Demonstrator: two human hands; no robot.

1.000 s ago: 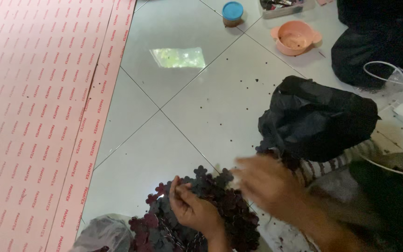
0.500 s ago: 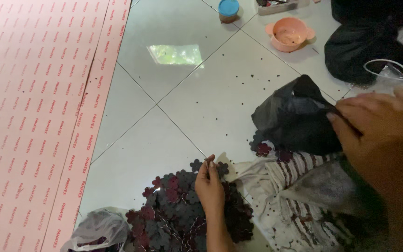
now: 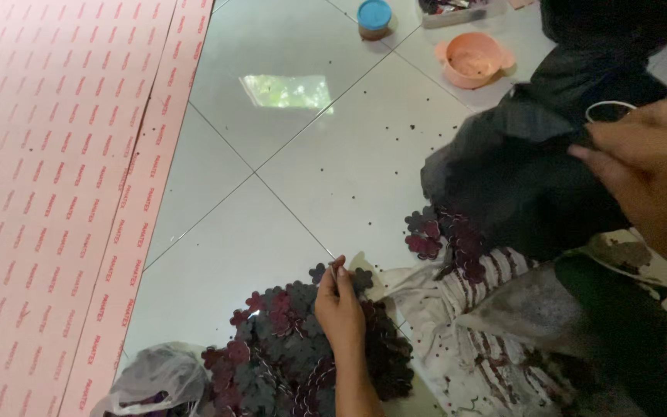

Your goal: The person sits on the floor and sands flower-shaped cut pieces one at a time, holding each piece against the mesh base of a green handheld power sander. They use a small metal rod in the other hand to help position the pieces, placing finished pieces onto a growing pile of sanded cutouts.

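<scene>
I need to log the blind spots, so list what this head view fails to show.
- Black bag: its contents are hidden by its own folds.
- Right hand: close to the lens and blurred, wrist cut off by the right edge; its grip is unclear.
- Left hand: what its fingertips pinch is too small.
- Clear bag: cut off by the bottom edge.

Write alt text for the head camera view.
The left hand rests on a pile of dark red flower-shaped cutouts on a white tiled floor, while the right hand grips a black plastic bag.
</scene>
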